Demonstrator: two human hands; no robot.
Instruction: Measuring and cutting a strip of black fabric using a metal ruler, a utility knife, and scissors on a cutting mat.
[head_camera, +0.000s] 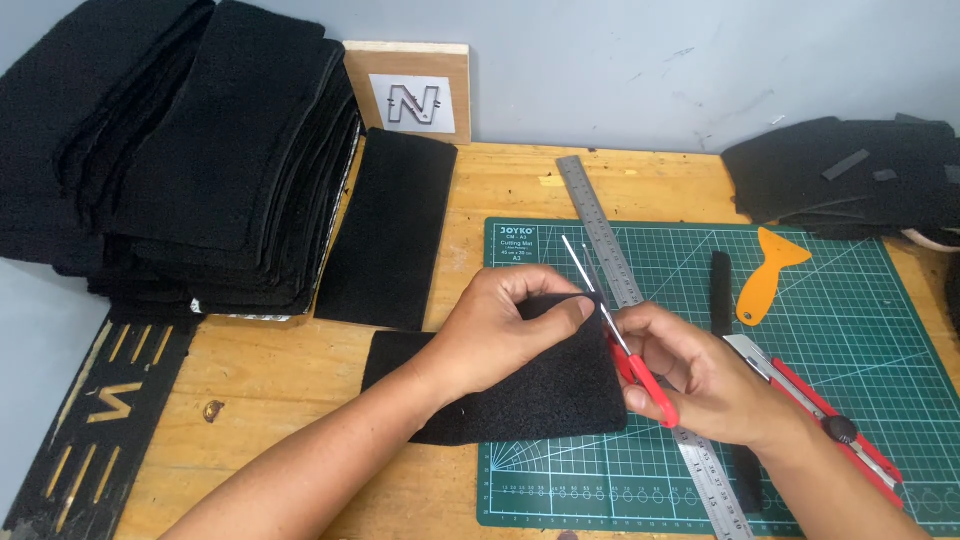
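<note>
Black felt piece (520, 395) lies flat across the near left edge of the green cutting mat (850, 330), partly on the mat and partly on the wooden table (300, 370). Left hand (500, 325) rests on top of the felt, its thumb and forefinger pinched together on the upper right edge of the cloth. Right hand (700, 375) is just beside it, fingers closed around the red handles of a pair of scissors (620, 340); the thin blades point up and away from the person, slightly parted, meeting the felt edge right where the left fingers grip it. Beneath the right hand a steel ruler (605, 235) runs diagonally across the mat, from the far table edge down to the near one. Right of the ruler lie a narrow black strip (720, 290), an orange plastic scraper (765, 275) and, nearer the right wrist, a red utility knife (850, 435). Beyond the held piece, a second black rectangle (390, 230) lies flat on the table, and left of it stands a tall stack of black felt (190, 150). A small wooden board with a pale letter shape (415, 95) leans against the grey wall behind. More black felt pieces (850, 175) are heaped at the far right corner, and a dark panel with cut-out slots (100, 420) sits at the near left, beside the table.
</note>
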